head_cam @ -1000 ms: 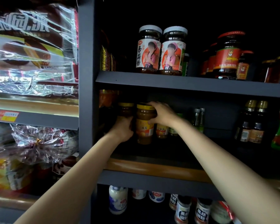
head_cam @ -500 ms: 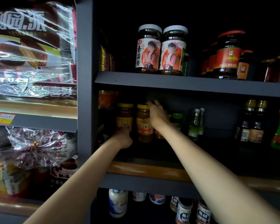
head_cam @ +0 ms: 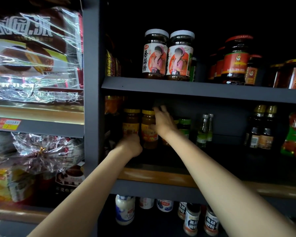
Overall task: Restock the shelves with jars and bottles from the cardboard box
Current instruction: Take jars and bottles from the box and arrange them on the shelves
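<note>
Reaching into a dark grey shelving unit (head_cam: pixel 91 100), both arms extend to the middle shelf (head_cam: pixel 161 175), whose front edge carries a wooden lip. The upper shelf (head_cam: pixel 195 90) holds two white-lidded mushroom-sauce jars (head_cam: pixel 167 55) faced label-out, with red-labelled chilli jars (head_cam: pixel 234 60) to their right; stock is kept in like-with-like groups, fronts showing.

On the middle shelf, two yellow-lidded jars stand upright, just beside each other, well back from the lip. Left hand (head_cam: pixel 131 145) is low at the base of the left jar (head_cam: pixel 131 124); blur hides the fingers, so whether it grips or only touches cannot be told. Right hand (head_cam: pixel 163 124) lies against the right side of the right jar (head_cam: pixel 149 129), fingers fairly straight and reaching up past the lid — likely nudging it square against its neighbour, not clamping it.

Judgement: placing is nearly finished; this is row-straightening.

Green-lidded jars (head_cam: pixel 184 125) sit just behind the right hand; small clear bottles (head_cam: pixel 204 130) and dark sauce bottles (head_cam: pixel 261 129) stand further right. Cardboard box not in view.
</note>
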A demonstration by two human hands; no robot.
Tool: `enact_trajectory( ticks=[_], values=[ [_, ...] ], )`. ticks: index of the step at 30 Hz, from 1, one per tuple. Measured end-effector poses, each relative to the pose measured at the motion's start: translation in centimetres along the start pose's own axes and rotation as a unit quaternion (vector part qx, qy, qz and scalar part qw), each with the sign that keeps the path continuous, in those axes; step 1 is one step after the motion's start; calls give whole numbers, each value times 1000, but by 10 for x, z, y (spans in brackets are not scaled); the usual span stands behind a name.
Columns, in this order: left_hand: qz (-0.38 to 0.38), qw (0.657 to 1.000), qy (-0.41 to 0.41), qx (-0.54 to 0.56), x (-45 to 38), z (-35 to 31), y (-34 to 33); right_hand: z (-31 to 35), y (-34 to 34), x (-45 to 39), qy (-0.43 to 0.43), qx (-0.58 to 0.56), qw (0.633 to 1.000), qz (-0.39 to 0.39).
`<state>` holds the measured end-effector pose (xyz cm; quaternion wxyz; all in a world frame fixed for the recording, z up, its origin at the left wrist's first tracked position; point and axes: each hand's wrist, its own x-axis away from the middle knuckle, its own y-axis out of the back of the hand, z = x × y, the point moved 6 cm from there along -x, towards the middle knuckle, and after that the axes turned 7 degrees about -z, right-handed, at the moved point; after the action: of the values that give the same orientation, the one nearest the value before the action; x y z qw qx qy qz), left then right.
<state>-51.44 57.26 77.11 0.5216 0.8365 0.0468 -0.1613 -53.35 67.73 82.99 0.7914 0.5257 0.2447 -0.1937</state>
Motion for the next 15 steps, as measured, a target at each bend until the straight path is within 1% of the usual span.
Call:
enact_trajectory(
  ticks=[2,3,4,5,6,8,9,10,12,13,15],
  values=[
    [-75,996,-51,-8,17,-8,14,12,12,23,53,6,996,-70],
    [-139,986,-92,-2,29,-12,23,19,19,39,82,-25,989,-123],
    [-217,966,-139,16,44,-15,33,26,28,57,111,-77,974,-181],
    [-286,939,-185,45,62,-16,43,33,36,77,135,-139,953,-234],
    [-338,912,-220,75,82,-15,53,42,45,96,160,-197,926,-279],
    [-413,869,-251,111,120,-3,73,67,55,128,216,-297,869,-332],
    [-443,856,-243,111,138,9,81,83,56,142,238,-343,844,-336],
    [-473,847,-217,108,156,25,88,100,52,154,255,-386,824,-327],
    [-518,837,-143,102,193,68,97,140,33,178,281,-454,796,-285],
    [-529,837,-101,94,214,94,99,161,16,193,286,-480,790,-252],
    [-535,843,-6,57,262,154,97,209,-29,227,288,-516,790,-164]
  ],
)
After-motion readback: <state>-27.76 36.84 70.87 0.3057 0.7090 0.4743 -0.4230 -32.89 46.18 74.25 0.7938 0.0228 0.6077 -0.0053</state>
